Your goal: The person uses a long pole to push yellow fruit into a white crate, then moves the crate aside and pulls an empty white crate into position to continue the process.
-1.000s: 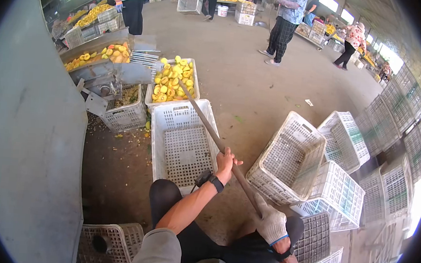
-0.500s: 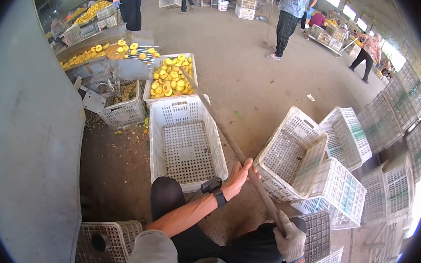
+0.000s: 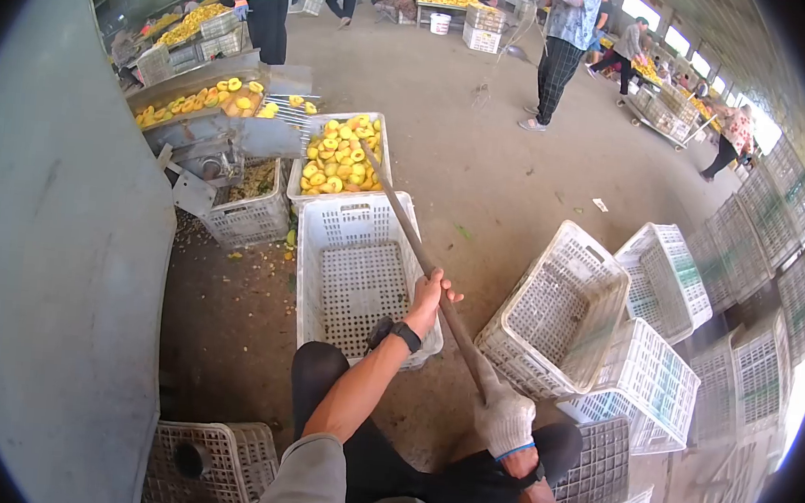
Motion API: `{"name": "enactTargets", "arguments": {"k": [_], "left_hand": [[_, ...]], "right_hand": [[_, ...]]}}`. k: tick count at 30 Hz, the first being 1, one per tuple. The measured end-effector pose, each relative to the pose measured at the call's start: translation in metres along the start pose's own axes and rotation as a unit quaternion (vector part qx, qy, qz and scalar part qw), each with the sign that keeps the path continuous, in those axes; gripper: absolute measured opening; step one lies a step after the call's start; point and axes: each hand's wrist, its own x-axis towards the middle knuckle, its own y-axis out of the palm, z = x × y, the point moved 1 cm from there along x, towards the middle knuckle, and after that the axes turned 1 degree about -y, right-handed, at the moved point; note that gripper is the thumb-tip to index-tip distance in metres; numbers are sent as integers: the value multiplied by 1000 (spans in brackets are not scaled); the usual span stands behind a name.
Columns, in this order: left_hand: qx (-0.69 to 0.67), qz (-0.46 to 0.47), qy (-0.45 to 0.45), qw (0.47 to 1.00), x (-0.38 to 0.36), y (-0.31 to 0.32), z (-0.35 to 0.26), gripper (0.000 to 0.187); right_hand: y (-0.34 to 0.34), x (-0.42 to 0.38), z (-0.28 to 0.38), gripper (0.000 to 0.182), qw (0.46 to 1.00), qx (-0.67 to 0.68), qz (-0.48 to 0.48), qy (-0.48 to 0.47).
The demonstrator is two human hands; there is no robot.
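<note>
My bare left hand and gloved right hand both clench the long pole, its far end in the peach-filled crate, beyond the empty crate.

Left hand is bare, with a black watch on a dark strap around the wrist. Right hand has a white knit work glove with a thin blue band at the cuff, plus something dark strapped round that wrist too. Short grey sleeve on the left arm, black trousers below.
</note>
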Motion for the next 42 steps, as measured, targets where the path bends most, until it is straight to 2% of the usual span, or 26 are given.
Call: {"name": "enactTargets", "arguments": {"k": [4, 7, 8, 14, 17, 21, 24, 27, 30, 32, 36, 39, 42], "left_hand": [[-2, 11, 0, 1000, -44, 30, 24, 26], [-24, 17, -20, 999, -63, 37, 39, 26], [-6, 21, -10, 1000, -68, 35, 41, 25], [96, 22, -88, 991, -108, 41, 42, 31], [120, 86, -92, 985, -119, 50, 39, 35], [118, 116, -44, 985, -80, 56, 29, 36], [95, 102, -26, 990, -33, 60, 0, 31], [43, 77, -17, 996, 16, 52, -31, 27], [17, 33, -31, 999, 60, 19, -38, 23], [13, 21, -27, 999, 62, 4, -40, 21], [15, 46, 4, 999, 25, 7, -29, 20], [7, 23, 8, 1000, -15, 28, -14, 20], [7, 16, -4, 1000, -52, 42, 1, 21]], "right_hand": [[-28, -34, -43, 58, 999, 3, -25, -42], [-42, -49, -61, 65, 995, 18, -41, -86], [-48, -56, -61, 66, 997, 14, -28, -74], [-42, -82, -102, 57, 991, 68, -85, -77], [-45, -93, -105, 54, 986, 124, -106, -44], [-40, -76, -90, 59, 987, 115, -113, -12], [-49, -39, -55, 56, 986, 107, -131, 5], [-46, 8, -25, 55, 992, 85, -91, 22], [-32, 49, 1, 55, 997, 50, -52, 8], [-23, 52, 3, 55, 996, 44, -64, -36], [-29, 23, -4, 55, 993, 11, -84, -84], [-61, -2, -21, 56, 999, 32, 1, -36], [-65, -28, -52, 58, 989, 91, -55, -100]]}}
